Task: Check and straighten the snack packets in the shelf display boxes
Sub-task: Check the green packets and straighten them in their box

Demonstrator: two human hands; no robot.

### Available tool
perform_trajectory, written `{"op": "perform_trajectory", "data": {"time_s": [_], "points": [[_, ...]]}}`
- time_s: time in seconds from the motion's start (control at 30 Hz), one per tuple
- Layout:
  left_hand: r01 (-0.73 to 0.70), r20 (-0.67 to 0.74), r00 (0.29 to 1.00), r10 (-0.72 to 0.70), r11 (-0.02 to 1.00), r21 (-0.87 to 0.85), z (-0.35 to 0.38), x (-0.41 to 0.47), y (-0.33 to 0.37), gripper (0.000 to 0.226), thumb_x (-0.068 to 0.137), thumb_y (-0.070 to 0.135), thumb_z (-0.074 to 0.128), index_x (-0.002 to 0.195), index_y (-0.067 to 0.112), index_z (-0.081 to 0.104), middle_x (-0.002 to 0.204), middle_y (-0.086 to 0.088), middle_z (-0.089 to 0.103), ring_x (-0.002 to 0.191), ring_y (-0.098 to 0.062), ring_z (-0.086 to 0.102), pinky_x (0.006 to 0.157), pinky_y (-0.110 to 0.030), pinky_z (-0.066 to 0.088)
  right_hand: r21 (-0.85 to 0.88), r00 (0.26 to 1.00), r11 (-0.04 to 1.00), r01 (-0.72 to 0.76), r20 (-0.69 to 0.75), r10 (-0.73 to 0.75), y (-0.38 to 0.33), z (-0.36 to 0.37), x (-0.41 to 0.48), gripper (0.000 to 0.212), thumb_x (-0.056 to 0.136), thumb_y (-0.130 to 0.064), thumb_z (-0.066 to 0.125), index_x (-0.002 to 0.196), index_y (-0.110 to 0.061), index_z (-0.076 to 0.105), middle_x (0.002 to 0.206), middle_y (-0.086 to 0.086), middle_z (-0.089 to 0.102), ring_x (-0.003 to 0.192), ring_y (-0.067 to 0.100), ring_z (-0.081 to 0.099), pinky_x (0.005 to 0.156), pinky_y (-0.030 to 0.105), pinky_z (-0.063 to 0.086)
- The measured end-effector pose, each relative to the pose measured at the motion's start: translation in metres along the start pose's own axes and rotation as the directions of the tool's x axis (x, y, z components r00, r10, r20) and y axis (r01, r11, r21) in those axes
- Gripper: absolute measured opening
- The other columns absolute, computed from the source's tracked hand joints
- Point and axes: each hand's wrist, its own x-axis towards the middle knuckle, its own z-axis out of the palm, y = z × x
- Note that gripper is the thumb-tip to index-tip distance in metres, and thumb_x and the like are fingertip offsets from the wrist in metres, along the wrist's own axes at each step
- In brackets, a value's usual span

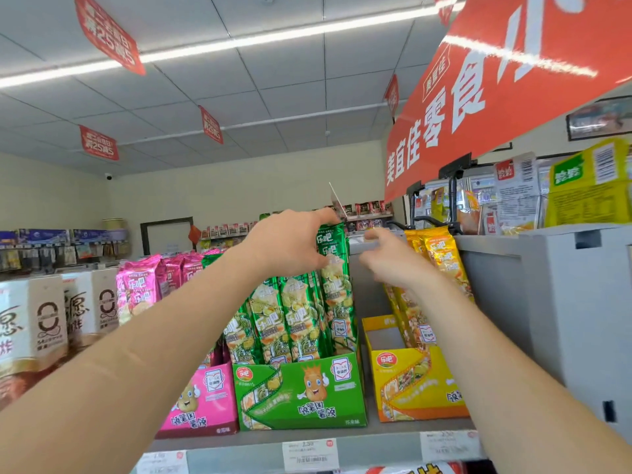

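A green packet [334, 265] is stood upright, long axis vertical, at the right edge of the green display box [301, 393] on the shelf [383, 434], its top gripped by fingers of the left hand [287, 244], those of the right hand [393, 260] being loosely parted beside it.

Bright, even shop light from ceiling strip lights [239, 42]. White glare streak across red banner [513, 63]; foil sheen on green snack packet [337, 295]. Shadows faint. Right hand [393, 261] motion-blurred. Wide-angle bending at edges; corners soft.
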Motion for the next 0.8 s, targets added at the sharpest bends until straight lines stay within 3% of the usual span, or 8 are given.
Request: {"op": "perform_trajectory", "data": {"time_s": [0.13, 0.23, 0.3, 0.4, 0.53, 0.67, 0.73, 0.8], "points": [[0.007, -0.012, 1.000, -0.007, 1.000, -0.021, -0.001, -0.003, -0.002, 0.062, 0.081, 0.040, 0.071, 0.133, 0.042, 0.038, 0.092, 0.005, 0.069, 0.082, -0.019, 0.064, 0.072, -0.032, 0.051, 0.101, 0.988, 0.991, -0.089, 0.136, 0.075, 0.000, 0.020, 0.012, 0.071, 0.091, -0.030, 0.064, 0.149, -0.027, 0.024, 0.104, 0.005, 0.062, 0.082, 0.019, 0.061, 0.063, 0.027, 0.054], [-0.006, -0.007, 1.000, 0.006, 1.000, -0.006, -0.002, -0.003, -0.002, 0.064, 0.079, 0.042, 0.073, 0.133, 0.042, 0.038, 0.102, 0.003, 0.069, 0.091, -0.022, 0.065, 0.079, -0.035, 0.053, 0.037, 0.992, 0.999, -0.020, 0.127, 0.015, 0.004, 0.025, 0.014, 0.054, 0.090, -0.023, 0.067, 0.140, -0.023, 0.044, 0.099, -0.001, 0.063, 0.062, 0.003, 0.047, 0.041, 0.012, 0.036], [-0.002, 0.020, 1.000, 0.002, 1.000, -0.010, -0.003, -0.003, -0.001, 0.070, 0.077, 0.044, 0.075, 0.136, 0.041, 0.037, 0.109, 0.003, 0.068, 0.093, -0.022, 0.064, 0.081, -0.036, 0.053, 0.164, 0.996, 0.986, 0.033, 0.078, -0.046, 0.002, 0.031, 0.014, 0.042, 0.092, -0.011, 0.064, 0.132, -0.019, 0.052, 0.116, 0.000, 0.065, 0.072, 0.000, 0.051, 0.050, 0.014, 0.039], [0.002, 0.057, 0.998, -0.002, 1.000, -0.008, -0.003, -0.002, -0.002, 0.080, 0.074, 0.049, 0.078, 0.141, 0.038, 0.035, 0.119, 0.003, 0.066, 0.089, -0.020, 0.062, 0.080, -0.033, 0.050, 0.444, 0.975, 0.871, 0.208, -0.169, -0.147, -0.021, 0.017, 0.009, 0.035, 0.093, -0.008, 0.059, 0.127, -0.018, 0.055, 0.109, -0.002, 0.066, 0.088, 0.011, 0.064, 0.066, 0.027, 0.054], [-0.015, 0.083, 0.996, 0.015, 1.000, -0.001, -0.004, 0.001, 0.000, 0.087, 0.073, 0.052, 0.078, 0.146, 0.034, 0.032, 0.143, 0.005, 0.052, 0.117, -0.025, 0.058, 0.090, -0.033, 0.044, 0.387, 0.755, 0.697, 0.603, -0.559, -0.343, -0.057, -0.022, -0.012, 0.032, 0.093, -0.008, 0.056, 0.120, -0.025, 0.050, 0.107, -0.006, 0.062, 0.096, 0.009, 0.060, 0.091, 0.030, 0.050], [0.017, 0.162, 0.987, -0.022, 0.999, 0.031, -0.009, 0.007, 0.005, 0.088, 0.075, 0.051, 0.077, 0.148, 0.032, 0.031, 0.147, 0.004, 0.048, 0.126, -0.027, 0.052, 0.098, -0.035, 0.041, 0.114, 0.515, 0.599, 0.792, -0.651, -0.557, -0.063, -0.025, -0.056, 0.038, 0.096, -0.017, 0.051, 0.132, -0.021, 0.040, 0.116, -0.013, 0.055, 0.108, 0.003, 0.053, 0.093, 0.018, 0.041], [0.039, 0.226, 0.973, -0.045, 0.999, 0.031, -0.016, 0.010, 0.009, 0.083, 0.076, 0.051, 0.076, 0.146, 0.033, 0.035, 0.146, 0.004, 0.049, 0.128, -0.025, 0.051, 0.103, -0.035, 0.040, 0.131, 0.588, 0.630, 0.766, -0.542, -0.601, -0.055, -0.024, -0.076, 0.035, 0.094, -0.023, 0.052, 0.128, -0.023, 0.045, 0.111, -0.017, 0.060, 0.100, -0.002, 0.056, 0.087, 0.016, 0.044], [0.023, 0.308, 0.951, -0.019, 1.000, -0.011, -0.025, 0.016, 0.012, 0.067, 0.082, 0.036, 0.075, 0.141, 0.024, 0.045, 0.141, -0.001, 0.053, 0.121, -0.021, 0.053, 0.105, -0.032, 0.040, 0.159, 0.749, 0.739, 0.654, -0.267, -0.606, -0.039, -0.015, -0.095, 0.038, 0.088, -0.032, 0.053, 0.126, -0.026, 0.049, 0.109, -0.015, 0.064, 0.097, 0.001, 0.061, 0.087, 0.026, 0.051]]}}
